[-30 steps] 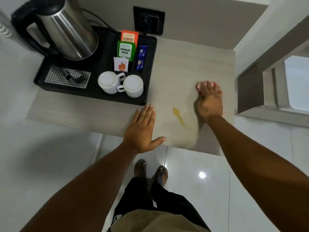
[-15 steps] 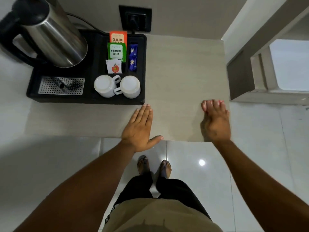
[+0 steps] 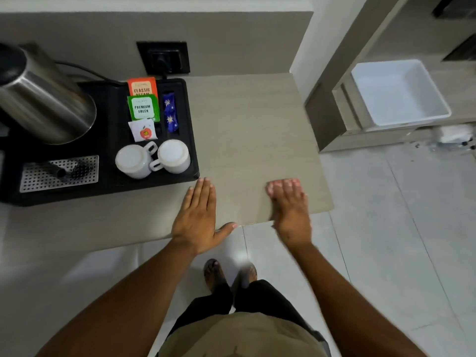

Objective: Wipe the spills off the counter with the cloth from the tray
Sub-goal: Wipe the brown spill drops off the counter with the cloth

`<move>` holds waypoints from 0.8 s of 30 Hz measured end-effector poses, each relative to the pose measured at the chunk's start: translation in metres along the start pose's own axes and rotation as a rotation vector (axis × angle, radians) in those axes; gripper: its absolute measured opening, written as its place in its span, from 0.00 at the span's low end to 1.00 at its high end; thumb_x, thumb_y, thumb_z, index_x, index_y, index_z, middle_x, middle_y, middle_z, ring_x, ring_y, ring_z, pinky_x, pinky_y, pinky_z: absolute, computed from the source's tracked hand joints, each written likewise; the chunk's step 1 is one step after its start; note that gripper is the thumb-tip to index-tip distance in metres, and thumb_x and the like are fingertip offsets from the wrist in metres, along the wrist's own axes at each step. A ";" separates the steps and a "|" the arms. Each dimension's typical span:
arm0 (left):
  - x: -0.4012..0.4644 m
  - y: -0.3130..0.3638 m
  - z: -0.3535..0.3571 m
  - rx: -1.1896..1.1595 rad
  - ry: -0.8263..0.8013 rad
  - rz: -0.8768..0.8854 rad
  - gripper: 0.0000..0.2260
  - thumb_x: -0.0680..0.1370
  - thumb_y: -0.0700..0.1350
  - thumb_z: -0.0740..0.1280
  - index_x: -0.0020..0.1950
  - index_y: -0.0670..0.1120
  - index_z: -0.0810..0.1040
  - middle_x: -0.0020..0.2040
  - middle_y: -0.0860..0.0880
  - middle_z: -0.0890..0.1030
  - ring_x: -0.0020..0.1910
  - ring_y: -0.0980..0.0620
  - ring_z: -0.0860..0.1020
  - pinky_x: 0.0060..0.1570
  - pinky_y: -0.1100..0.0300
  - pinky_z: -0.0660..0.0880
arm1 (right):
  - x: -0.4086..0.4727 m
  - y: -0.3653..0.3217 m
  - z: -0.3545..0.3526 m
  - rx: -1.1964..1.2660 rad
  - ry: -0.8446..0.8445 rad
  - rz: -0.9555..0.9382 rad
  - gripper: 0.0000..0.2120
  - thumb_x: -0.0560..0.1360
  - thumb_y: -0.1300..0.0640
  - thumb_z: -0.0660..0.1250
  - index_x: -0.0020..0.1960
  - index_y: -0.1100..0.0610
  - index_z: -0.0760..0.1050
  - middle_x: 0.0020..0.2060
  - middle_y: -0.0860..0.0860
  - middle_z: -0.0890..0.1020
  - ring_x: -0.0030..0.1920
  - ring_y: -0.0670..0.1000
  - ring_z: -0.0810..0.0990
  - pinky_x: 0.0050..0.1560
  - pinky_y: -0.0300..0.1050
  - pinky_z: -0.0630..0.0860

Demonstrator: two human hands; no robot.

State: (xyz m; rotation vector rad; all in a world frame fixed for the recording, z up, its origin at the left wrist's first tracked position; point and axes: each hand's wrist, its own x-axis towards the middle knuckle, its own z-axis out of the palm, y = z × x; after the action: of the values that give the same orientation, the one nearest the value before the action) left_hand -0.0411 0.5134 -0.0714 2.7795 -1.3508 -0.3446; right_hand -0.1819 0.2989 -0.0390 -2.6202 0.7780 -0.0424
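Observation:
The beige counter (image 3: 247, 119) shows no spill in the open area right of the black tray (image 3: 192, 140). My right hand (image 3: 291, 210) presses palm down near the counter's front right corner. A pink cloth (image 3: 273, 187) peeks out under its fingertips; most of it is hidden by the hand. My left hand (image 3: 198, 217) lies flat on the counter at the front edge, just below the tray's front right corner, thumb spread, holding nothing.
The tray holds a steel kettle (image 3: 43, 104), two upturned white cups (image 3: 132, 161), tea sachets (image 3: 143, 108) and a perforated metal drip plate (image 3: 59, 173). A wall socket (image 3: 163, 57) sits behind. A white bin (image 3: 399, 91) stands on a lower shelf to the right.
A yellow spill visible one second ago is gone. My right hand slid with the cloth from mid-counter down to the front edge, then leftward. My left hand stayed put.

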 end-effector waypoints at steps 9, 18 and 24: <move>0.008 0.007 -0.001 0.008 -0.038 0.003 0.51 0.76 0.76 0.39 0.80 0.35 0.37 0.83 0.34 0.41 0.83 0.38 0.37 0.81 0.41 0.43 | 0.084 0.033 -0.020 -0.015 0.031 0.199 0.31 0.75 0.68 0.62 0.76 0.50 0.66 0.79 0.56 0.62 0.80 0.61 0.52 0.81 0.57 0.45; 0.020 0.006 0.004 -0.022 -0.015 0.012 0.51 0.77 0.76 0.40 0.81 0.35 0.41 0.83 0.34 0.43 0.83 0.38 0.40 0.81 0.39 0.47 | 0.035 -0.030 0.012 -0.001 0.003 -0.056 0.26 0.79 0.62 0.60 0.76 0.53 0.65 0.78 0.58 0.64 0.80 0.61 0.54 0.79 0.63 0.54; 0.031 0.022 0.000 -0.068 -0.018 -0.040 0.48 0.78 0.74 0.42 0.81 0.34 0.43 0.83 0.34 0.44 0.83 0.36 0.39 0.81 0.39 0.46 | 0.101 0.033 -0.018 0.009 0.024 0.165 0.28 0.78 0.62 0.58 0.77 0.50 0.62 0.80 0.57 0.60 0.81 0.62 0.49 0.81 0.58 0.46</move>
State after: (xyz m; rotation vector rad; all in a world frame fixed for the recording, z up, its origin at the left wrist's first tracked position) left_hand -0.0399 0.4758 -0.0742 2.7576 -1.2640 -0.4098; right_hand -0.1160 0.2135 -0.0438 -2.5420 0.9978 -0.0304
